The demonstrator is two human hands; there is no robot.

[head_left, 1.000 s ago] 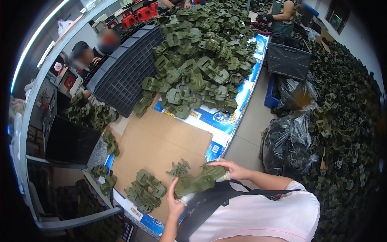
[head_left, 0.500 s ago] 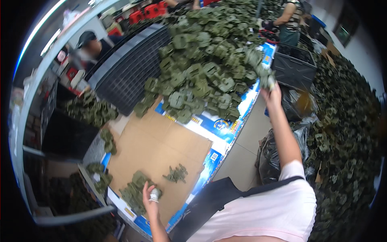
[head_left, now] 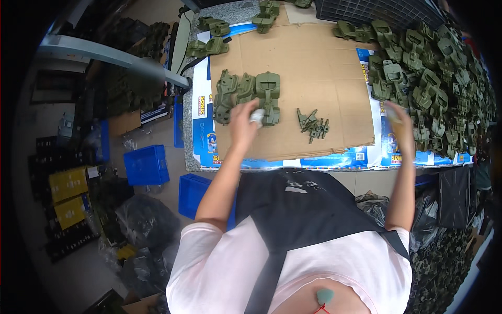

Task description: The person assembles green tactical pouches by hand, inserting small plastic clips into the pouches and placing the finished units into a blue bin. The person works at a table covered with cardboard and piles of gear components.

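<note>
My left hand (head_left: 243,125) rests at the near edge of a small group of olive-green moulded plastic parts (head_left: 269,86) on a cardboard sheet (head_left: 314,57). Its fingers are apart, and a white wrap covers one of them. A little cluster of thin green plastic pieces (head_left: 315,125) lies to the right of that hand. My right hand (head_left: 400,128) is smeared by motion beside a large heap of the green parts (head_left: 426,83), at the table's right side. Whether its fingers hold anything is not clear.
A black plastic crate (head_left: 381,11) stands at the table's far side. More green parts (head_left: 210,47) lie at the far left corner, near a grey metal frame bar (head_left: 112,55). Blue bins (head_left: 146,165) and dark plastic bags (head_left: 149,222) are on the floor at left.
My view has swung, bringing the cardboard to the middle. My right arm, stretched far along the heap before, is now drawn in nearer. My left hand stays by the small group of parts.
</note>
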